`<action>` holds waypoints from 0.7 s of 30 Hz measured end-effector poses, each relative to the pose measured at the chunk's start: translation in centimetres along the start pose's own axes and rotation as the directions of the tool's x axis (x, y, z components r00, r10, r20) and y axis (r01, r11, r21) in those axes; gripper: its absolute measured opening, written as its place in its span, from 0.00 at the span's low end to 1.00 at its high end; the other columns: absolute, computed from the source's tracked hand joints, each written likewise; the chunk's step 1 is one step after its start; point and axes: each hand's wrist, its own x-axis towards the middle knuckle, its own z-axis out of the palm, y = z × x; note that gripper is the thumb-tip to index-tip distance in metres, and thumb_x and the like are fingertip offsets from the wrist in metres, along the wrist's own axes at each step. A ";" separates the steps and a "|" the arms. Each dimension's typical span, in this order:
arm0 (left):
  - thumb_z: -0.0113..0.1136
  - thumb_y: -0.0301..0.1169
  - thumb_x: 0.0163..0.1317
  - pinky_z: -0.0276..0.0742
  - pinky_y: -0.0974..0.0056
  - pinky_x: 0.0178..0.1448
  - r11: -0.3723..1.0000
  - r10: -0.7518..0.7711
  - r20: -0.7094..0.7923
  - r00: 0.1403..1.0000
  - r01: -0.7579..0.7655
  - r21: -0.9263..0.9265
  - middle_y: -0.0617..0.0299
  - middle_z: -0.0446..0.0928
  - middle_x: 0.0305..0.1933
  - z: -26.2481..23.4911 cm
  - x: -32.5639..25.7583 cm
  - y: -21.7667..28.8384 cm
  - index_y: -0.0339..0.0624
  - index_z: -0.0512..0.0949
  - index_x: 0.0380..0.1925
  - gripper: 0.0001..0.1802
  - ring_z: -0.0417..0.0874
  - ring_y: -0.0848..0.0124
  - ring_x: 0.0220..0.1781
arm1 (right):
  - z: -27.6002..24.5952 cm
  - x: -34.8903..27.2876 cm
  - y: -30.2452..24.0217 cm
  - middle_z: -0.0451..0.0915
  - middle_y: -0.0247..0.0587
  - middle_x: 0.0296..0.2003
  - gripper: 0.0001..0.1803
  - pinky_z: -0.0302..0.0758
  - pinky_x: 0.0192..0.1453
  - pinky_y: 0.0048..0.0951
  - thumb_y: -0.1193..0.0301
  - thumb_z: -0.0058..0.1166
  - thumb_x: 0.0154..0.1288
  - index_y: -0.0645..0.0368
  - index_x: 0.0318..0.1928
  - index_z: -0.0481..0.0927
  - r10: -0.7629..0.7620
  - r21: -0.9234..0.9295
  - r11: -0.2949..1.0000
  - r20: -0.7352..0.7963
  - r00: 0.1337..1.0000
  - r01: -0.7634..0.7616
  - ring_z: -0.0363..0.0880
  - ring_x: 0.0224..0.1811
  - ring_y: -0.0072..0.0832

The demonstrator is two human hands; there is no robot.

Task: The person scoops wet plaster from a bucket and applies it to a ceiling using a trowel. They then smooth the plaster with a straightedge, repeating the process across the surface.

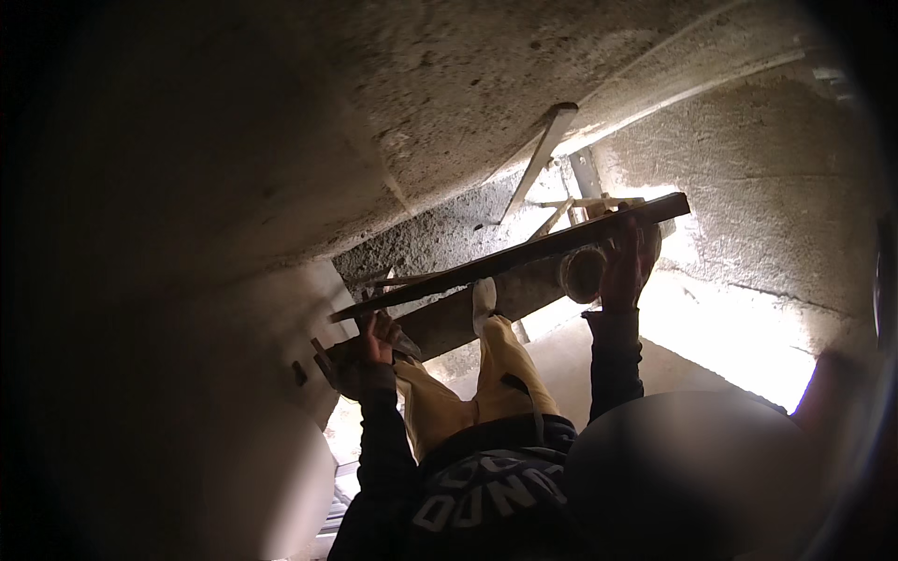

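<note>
A long, dark, straight board (496, 266) is raised in front of me, slanting from lower left to upper right. My left hand (379, 341) is closed around it near its left end. Farther right, my right hand (625, 266) grips it near the right end, fingers up against its side. The board's underside is in shadow, so its material is hard to make out. Below it lies a wide plank (449, 323), where my foot (484, 297) rests. A round container (584, 273) stands beside my right hand, its contents too dark to tell.
A rough, speckled concrete surface (449, 112) spans the upper view. Textured wall (748, 178) stands at the right, above glaring bright light. Beyond the board, a slanted wooden piece (541, 159) leans up toward the concrete. A smooth pale wall (253, 402) is on the left.
</note>
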 end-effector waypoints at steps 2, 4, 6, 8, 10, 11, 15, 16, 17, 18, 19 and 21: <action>0.51 0.33 0.63 0.70 0.52 0.58 0.987 -0.005 -0.054 0.999 0.014 0.160 0.53 0.66 0.58 1.5 -0.4 -2.3 0.42 0.66 0.55 0.20 0.70 0.58 0.59 | -4.2 2.0 1.9 0.70 0.45 0.52 0.30 0.73 0.50 0.35 0.66 0.53 0.59 0.60 0.60 0.61 -0.299 -0.433 0.835 0.159 0.941 0.339 0.71 0.52 0.33; 0.50 0.33 0.63 0.71 0.57 0.57 0.945 0.017 -0.100 0.995 0.017 0.326 0.52 0.62 0.62 4.5 -1.9 -4.7 0.42 0.62 0.59 0.24 0.69 0.59 0.60 | -7.2 3.5 4.3 0.71 0.47 0.50 0.34 0.74 0.47 0.33 0.68 0.59 0.52 0.65 0.58 0.63 -0.410 -0.680 0.574 0.244 0.879 0.456 0.73 0.48 0.35; 0.51 0.37 0.62 0.68 0.59 0.60 0.478 0.190 -0.117 0.975 0.013 0.878 0.55 0.67 0.57 3.7 -2.0 -6.0 0.41 0.63 0.59 0.26 0.68 0.60 0.60 | -7.0 4.0 5.0 0.72 0.48 0.48 0.41 0.74 0.48 0.35 0.66 0.65 0.46 0.67 0.59 0.61 -0.340 -0.701 0.595 0.224 0.913 0.393 0.73 0.47 0.38; 0.54 0.41 0.60 0.66 0.57 0.59 0.073 0.267 -0.118 0.956 0.102 0.992 0.59 0.74 0.48 -3.4 -1.0 -5.5 0.42 0.65 0.57 0.27 0.70 0.62 0.56 | -5.7 3.8 3.7 0.72 0.49 0.47 0.48 0.74 0.49 0.38 0.63 0.69 0.42 0.67 0.62 0.58 -0.266 -0.684 0.649 0.207 0.942 0.334 0.73 0.47 0.40; 0.58 0.38 0.57 0.70 0.54 0.53 0.435 0.236 -0.265 0.935 0.142 0.889 0.60 0.74 0.46 -5.5 -1.6 -7.1 0.47 0.63 0.58 0.29 0.72 0.64 0.50 | -5.4 4.2 2.7 0.72 0.49 0.47 0.52 0.73 0.49 0.38 0.61 0.70 0.40 0.66 0.63 0.55 -0.321 -0.697 0.567 0.302 0.898 0.438 0.73 0.48 0.41; 0.60 0.37 0.55 0.71 0.53 0.51 0.546 0.279 -0.303 0.911 0.109 0.831 0.61 0.73 0.46 -2.5 -3.0 -8.2 0.49 0.63 0.59 0.30 0.73 0.65 0.48 | -5.7 4.3 3.0 0.71 0.50 0.47 0.53 0.73 0.48 0.38 0.60 0.70 0.40 0.65 0.64 0.54 -0.357 -0.696 0.503 0.371 0.857 0.511 0.73 0.48 0.42; 0.59 0.31 0.54 0.72 0.61 0.49 0.597 0.277 -0.376 0.884 0.148 0.789 0.59 0.72 0.51 -4.0 -5.0 -9.2 0.45 0.65 0.57 0.28 0.74 0.68 0.47 | -8.8 4.7 5.6 0.70 0.50 0.47 0.55 0.73 0.47 0.39 0.59 0.70 0.42 0.64 0.66 0.51 -0.162 -0.758 0.436 0.464 0.871 0.485 0.72 0.47 0.43; 0.59 0.29 0.54 0.71 0.63 0.48 0.547 0.274 -0.369 0.888 0.172 0.819 0.59 0.72 0.50 -9.1 -4.4 -9.1 0.45 0.66 0.56 0.28 0.74 0.69 0.46 | -9.5 4.4 6.8 0.66 0.57 0.54 0.55 0.64 0.59 0.42 0.62 0.70 0.39 0.67 0.65 0.52 -0.023 -0.783 0.510 0.401 0.916 0.356 0.66 0.57 0.48; 0.59 0.27 0.54 0.71 0.65 0.47 0.495 0.263 -0.348 0.900 0.184 0.849 0.59 0.73 0.50 -9.8 -4.2 -9.6 0.44 0.67 0.56 0.27 0.74 0.69 0.45 | -10.7 4.5 8.8 0.66 0.56 0.54 0.55 0.63 0.60 0.42 0.62 0.70 0.39 0.67 0.65 0.51 0.004 -0.800 0.495 0.393 0.919 0.340 0.65 0.57 0.48; 0.60 0.26 0.54 0.70 0.61 0.53 0.454 0.233 -0.359 0.904 0.225 0.862 0.56 0.71 0.54 -10.6 -4.6 -11.0 0.39 0.67 0.57 0.29 0.73 0.67 0.51 | -12.0 4.5 11.2 0.66 0.56 0.54 0.56 0.62 0.61 0.42 0.62 0.70 0.39 0.68 0.65 0.51 0.034 -0.817 0.477 0.385 0.922 0.323 0.65 0.57 0.47; 0.59 0.26 0.54 0.71 0.64 0.52 0.502 0.311 -0.305 0.900 0.117 0.857 0.54 0.72 0.54 -7.3 -5.1 -12.6 0.36 0.63 0.60 0.32 0.74 0.68 0.51 | -13.3 4.6 13.6 0.66 0.56 0.55 0.55 0.60 0.62 0.42 0.62 0.70 0.39 0.69 0.64 0.52 0.002 -0.817 0.467 0.382 0.924 0.337 0.64 0.58 0.47; 0.58 0.27 0.55 0.71 0.62 0.53 0.309 0.277 -0.247 0.929 0.158 0.938 0.52 0.70 0.56 -4.6 -5.4 -13.1 0.37 0.60 0.62 0.33 0.74 0.65 0.51 | -15.4 4.9 18.0 0.66 0.55 0.53 0.55 0.66 0.57 0.43 0.63 0.69 0.41 0.64 0.66 0.48 -0.045 -0.850 0.344 0.409 0.911 0.398 0.66 0.54 0.49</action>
